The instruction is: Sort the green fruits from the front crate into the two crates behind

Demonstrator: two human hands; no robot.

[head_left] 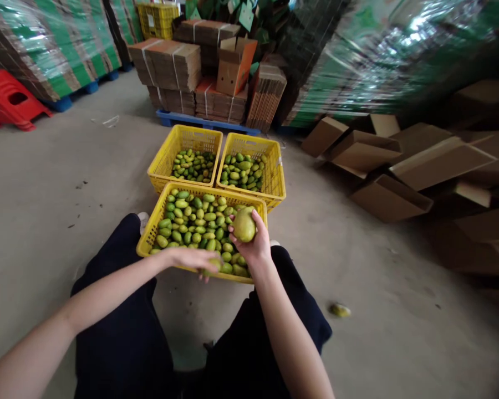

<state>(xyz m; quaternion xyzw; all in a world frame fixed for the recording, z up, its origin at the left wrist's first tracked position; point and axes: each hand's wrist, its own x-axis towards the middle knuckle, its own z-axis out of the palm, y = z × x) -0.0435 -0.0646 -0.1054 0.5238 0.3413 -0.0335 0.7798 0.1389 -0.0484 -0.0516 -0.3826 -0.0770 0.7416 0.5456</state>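
My right hand (255,241) is closed around a large yellow-green mango (244,224), holding it above the right side of the front yellow crate (147,235). Lower down, over the crate's near edge, my left hand (193,259) is closed on another mango (212,267); motion blurs its fingers. Many green and yellowish mangoes (199,216) fill the front crate, which stands on the floor between my legs.
Behind it are two more yellow crates, the left one (158,160) and the right one (278,177), partly filled with mangoes. One mango (340,310) lies on the floor at right. Cardboard boxes (399,166) are piled there; flattened cartons (170,66) and a red stool (12,100) stand farther back.
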